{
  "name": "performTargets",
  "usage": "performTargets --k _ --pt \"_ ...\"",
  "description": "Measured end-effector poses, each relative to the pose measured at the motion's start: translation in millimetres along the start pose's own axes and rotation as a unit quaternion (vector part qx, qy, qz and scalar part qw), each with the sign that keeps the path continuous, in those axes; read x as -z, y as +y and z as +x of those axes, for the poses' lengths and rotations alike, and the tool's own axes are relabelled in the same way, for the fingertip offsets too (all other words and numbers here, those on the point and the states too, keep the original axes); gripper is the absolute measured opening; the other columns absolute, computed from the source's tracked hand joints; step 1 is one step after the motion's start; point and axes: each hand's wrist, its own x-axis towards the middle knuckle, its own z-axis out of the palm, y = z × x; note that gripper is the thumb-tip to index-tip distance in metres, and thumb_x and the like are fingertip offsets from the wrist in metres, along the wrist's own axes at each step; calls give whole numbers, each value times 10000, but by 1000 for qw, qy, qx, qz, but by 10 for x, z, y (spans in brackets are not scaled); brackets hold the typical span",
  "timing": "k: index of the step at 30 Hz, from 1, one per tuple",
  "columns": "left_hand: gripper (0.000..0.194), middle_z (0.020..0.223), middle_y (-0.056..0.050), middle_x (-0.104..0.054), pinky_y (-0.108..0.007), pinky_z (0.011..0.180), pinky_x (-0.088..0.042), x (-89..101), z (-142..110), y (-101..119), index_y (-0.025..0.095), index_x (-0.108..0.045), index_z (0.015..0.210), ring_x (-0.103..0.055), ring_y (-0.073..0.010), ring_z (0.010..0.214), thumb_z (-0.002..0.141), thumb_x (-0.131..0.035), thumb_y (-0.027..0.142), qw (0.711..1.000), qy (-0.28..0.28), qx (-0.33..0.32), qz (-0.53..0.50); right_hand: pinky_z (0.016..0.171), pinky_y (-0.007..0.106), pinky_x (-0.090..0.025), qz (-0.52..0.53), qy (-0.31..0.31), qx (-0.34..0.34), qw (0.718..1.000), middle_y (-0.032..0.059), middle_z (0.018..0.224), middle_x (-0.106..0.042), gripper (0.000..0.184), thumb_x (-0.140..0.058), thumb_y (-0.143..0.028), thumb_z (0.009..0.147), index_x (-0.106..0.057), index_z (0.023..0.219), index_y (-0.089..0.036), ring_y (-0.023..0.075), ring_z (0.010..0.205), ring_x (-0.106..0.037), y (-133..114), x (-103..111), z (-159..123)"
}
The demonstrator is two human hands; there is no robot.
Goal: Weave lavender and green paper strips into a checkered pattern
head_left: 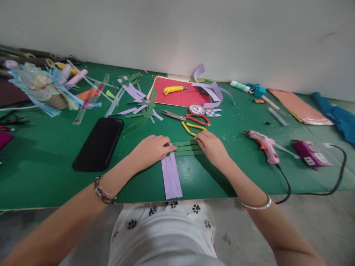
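My left hand (154, 147) is closed over the spot where the purple paper strips (171, 179) meet the green paper strips (185, 148). Its thumb and forefinger press there, hiding much of the crossing. The purple strips lie side by side, pointing toward the table's front edge. The green ones run sideways to my right hand (212, 147), whose fingers are closed on their far end. Just beyond that hand lie yellow-handled scissors (190, 130), partly covered by it, and red-handled scissors (177, 116). A round patterned disc (196, 109) rests by the red handle.
A black phone (98, 145) lies left of my hands. Behind them a yellow utility knife (174, 90) rests on red paper (180, 99), near loose purple strips (134, 92). To the right are a pink glue gun (264, 146) with its cord and a purple power block (312, 153).
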Motion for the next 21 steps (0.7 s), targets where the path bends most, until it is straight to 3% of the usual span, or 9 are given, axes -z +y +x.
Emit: performTargets --k 10,21 --pt "292 902 -51 -612 -254 604 -379 6 9 9 225 -608 1083 -575 -164 798 839 -496 110 999 -32 10 8 673 281 -398 -31 28 27 999 98 829 -585 268 -344 -117 865 -607 838 -162 192 777 -521 34 -28 -7" --pt "292 901 -50 -606 -252 610 -381 10 11 12 221 -596 1088 -572 -158 800 841 -487 113 1000 -26 10 9 678 283 -399 -44 11 32 998 91 820 -581 257 -361 -113 856 -613 846 -164 188 760 -519 41 -35 3"
